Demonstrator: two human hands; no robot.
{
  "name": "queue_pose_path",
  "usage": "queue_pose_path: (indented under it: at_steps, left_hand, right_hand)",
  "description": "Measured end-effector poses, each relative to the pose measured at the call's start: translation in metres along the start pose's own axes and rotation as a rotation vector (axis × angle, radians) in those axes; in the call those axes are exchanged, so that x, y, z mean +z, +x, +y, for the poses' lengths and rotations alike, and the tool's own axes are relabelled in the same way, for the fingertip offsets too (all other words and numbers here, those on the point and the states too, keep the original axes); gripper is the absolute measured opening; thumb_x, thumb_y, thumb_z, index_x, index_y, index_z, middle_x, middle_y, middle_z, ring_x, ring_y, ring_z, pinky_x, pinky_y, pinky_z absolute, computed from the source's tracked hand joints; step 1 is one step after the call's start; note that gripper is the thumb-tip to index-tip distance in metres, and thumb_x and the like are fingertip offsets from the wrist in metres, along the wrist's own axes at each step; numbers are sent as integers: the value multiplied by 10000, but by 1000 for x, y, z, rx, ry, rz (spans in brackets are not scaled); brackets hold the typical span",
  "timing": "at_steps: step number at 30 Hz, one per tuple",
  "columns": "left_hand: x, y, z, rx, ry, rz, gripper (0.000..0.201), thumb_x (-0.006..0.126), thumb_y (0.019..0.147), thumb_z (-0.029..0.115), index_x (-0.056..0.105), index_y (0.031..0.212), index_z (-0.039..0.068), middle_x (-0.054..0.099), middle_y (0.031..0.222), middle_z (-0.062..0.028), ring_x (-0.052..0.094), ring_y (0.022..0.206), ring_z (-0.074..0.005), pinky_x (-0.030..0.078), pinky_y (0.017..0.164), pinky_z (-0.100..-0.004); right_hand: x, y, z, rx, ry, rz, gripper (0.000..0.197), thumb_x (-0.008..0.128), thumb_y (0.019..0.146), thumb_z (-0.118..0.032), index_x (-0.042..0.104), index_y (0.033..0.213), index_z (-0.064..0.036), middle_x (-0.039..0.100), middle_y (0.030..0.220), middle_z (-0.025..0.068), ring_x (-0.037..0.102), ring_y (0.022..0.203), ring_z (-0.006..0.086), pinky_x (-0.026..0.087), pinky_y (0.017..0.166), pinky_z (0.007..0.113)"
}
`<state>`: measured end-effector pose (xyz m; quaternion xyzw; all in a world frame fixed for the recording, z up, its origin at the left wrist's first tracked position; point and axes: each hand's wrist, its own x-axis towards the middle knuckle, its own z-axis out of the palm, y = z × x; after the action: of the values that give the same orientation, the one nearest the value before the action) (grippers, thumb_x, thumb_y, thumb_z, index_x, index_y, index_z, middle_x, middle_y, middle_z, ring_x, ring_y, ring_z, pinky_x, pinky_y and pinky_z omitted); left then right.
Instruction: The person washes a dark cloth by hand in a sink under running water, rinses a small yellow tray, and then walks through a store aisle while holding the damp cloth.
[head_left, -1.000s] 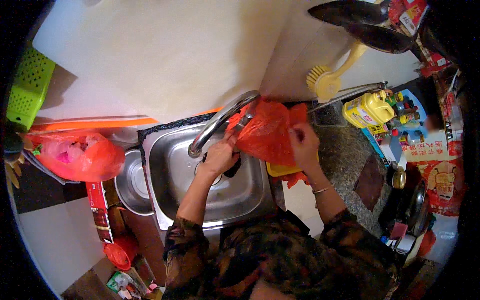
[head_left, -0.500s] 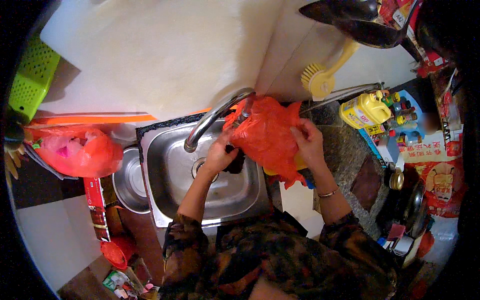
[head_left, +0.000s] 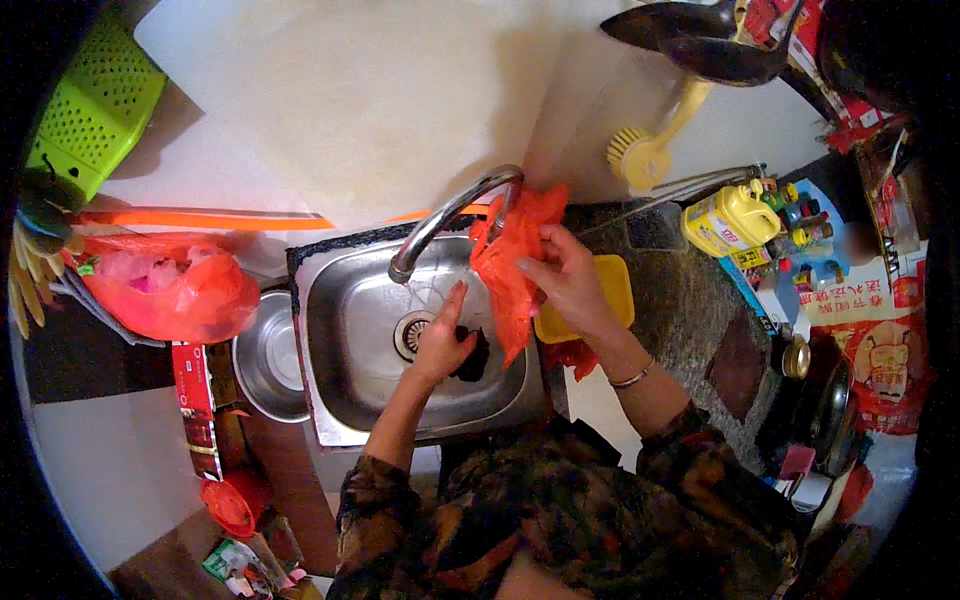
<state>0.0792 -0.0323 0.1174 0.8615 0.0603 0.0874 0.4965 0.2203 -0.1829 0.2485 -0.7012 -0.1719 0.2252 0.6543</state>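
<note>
A thin red plastic bag [head_left: 515, 260] hangs bunched at the right rim of the steel sink [head_left: 345, 400], partly behind the curved chrome faucet [head_left: 425, 235]. My right hand [head_left: 568, 278] pinches the bag's right side between thumb and fingers. Over the basin, my left hand [head_left: 442, 345] is free of the bag, its fingers stretched and its thumb apart. A dark patch beside that thumb, in the basin, could be a shadow or an object; I cannot tell. Close to my right hand is a yellow plastic container [head_left: 618, 290], partly hidden by my wrist.
Left of the sink stand a steel basin [head_left: 270, 350] and a filled red bag [head_left: 165, 290]. A yellow jug [head_left: 735, 220] and several bottles occupy the right counter. A yellow brush [head_left: 645, 155] and black ladles [head_left: 725, 55] hang on the wall. A green perforated basket [head_left: 100, 110] is far left.
My left hand has let go of the bag and moved down over the basin. The bag has shifted from spread out to narrow and bunched, uncovering the yellow container. My right hand has moved left with it.
</note>
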Motion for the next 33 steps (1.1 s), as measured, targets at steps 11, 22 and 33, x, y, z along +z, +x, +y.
queue_pose_path:
  at_steps: [11, 22, 33]
  left_hand:
    - [14, 75, 10, -85, 60, -186, 654, 677, 671, 70, 440, 1280, 67, 523, 1230, -183, 542, 1083, -355, 466, 903, -392]
    - [13, 58, 52, -85, 381, -357, 539, 653, 702, 99, 480, 1210, 64, 562, 1021, -182, 596, 872, -347, 491, 751, -435]
    - [69, 61, 156, 223, 563, -590, 787, 605, 710, 82, 273, 1417, 175, 552, 1026, -240, 617, 713, -381, 513, 621, -469]
  right_hand:
    - [-66, -1, 16, -62, -101, -16, 319, 673, 798, -96, 558, 1078, 4, 648, 952, 80, 617, 862, 150, 505, 763, 289]
    - [-157, 1, 64, -27, -270, 278, 213, 681, 779, -118, 624, 949, -1, 654, 851, 74, 614, 759, 149, 504, 680, 299]
    - [-139, 35, 28, 40, 131, -96, 350, 643, 823, -119, 557, 1142, -7, 630, 956, 92, 610, 821, 160, 518, 752, 295]
